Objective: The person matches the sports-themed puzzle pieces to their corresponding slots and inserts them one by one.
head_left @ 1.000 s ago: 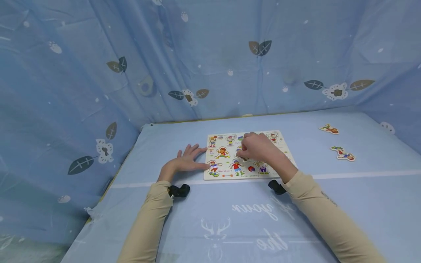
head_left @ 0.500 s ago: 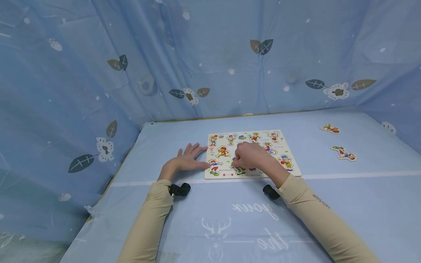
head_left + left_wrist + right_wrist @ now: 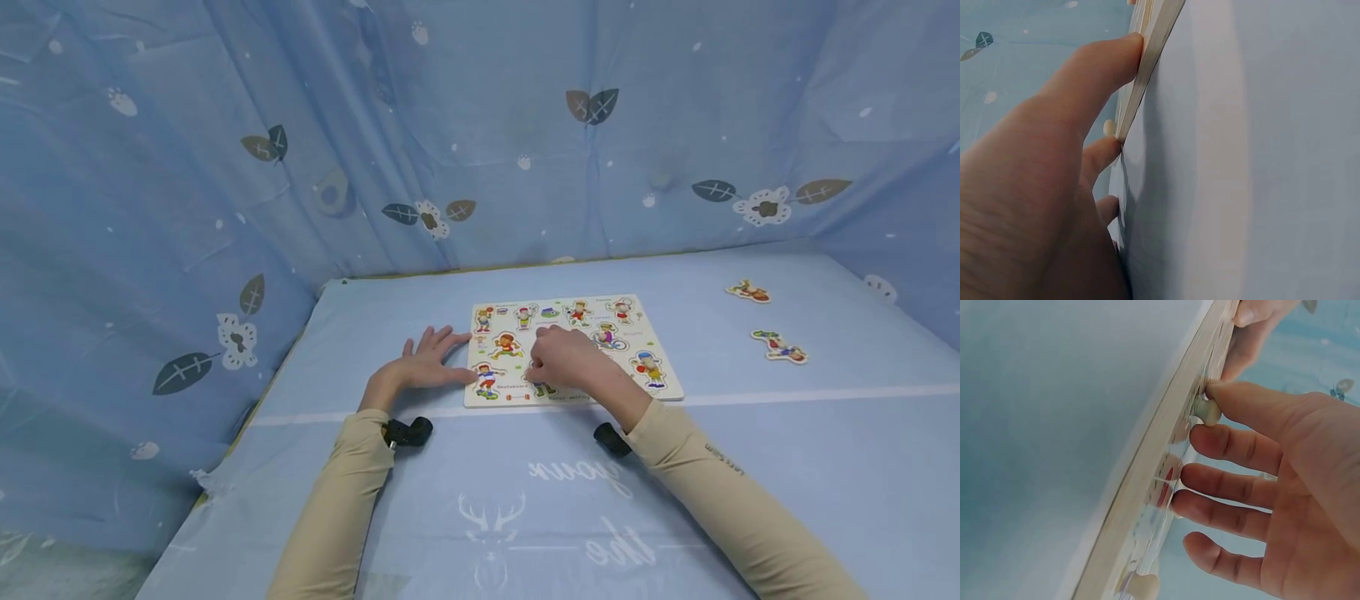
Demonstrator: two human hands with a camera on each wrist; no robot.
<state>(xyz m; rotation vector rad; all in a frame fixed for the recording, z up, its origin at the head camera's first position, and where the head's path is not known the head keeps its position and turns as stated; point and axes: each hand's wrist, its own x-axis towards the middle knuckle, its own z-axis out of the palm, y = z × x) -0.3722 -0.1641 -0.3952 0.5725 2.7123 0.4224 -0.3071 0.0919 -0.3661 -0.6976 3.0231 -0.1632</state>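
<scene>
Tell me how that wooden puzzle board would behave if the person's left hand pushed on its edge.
The puzzle board looks thin, flat and rigid, so it would probably slide as one piece, not bend. Lying on soft blue cloth, it may drag and bunch the fabric. The left hand already rests against its left edge, the right hand on top, likely steadying it.

Your left hand (image 3: pixel 422 364) blocks the left edge of the puzzle board (image 3: pixel 660 354). Your right hand (image 3: pixel 564 358) covers its front middle. You can reach the board's back row and right side freely. Two loose pieces (image 3: pixel 778 347) lie far right, with open blue cloth (image 3: pixel 705 333) between.
</scene>
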